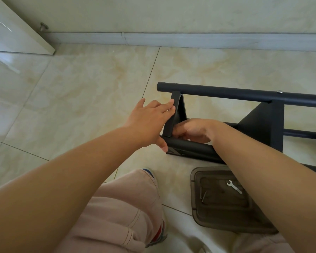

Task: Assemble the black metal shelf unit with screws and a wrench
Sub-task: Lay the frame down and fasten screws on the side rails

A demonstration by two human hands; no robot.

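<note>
**Black metal frame on its side, end shelf being seated**

Black metal shelf frame [263, 125] lay on its side on the tiled floor [80, 84], its long tubes running left to right. The small end shelf [173, 114] stood across them, between the far tube [226, 92] and the near tube [190, 147]. Left hand [150, 123] was spread wide, fingers flat against the shelf's outer face, thumb down by the near tube's end. Right hand [192, 130] was curled at the shelf's inner foot; whether it pinched a screw could not be told. Brown tray [226, 216] sat just under the right forearm, holding the wrench [234, 187] and two loose screws [202, 195]. Judgement: the right hand is nearer the wrench.
</note>
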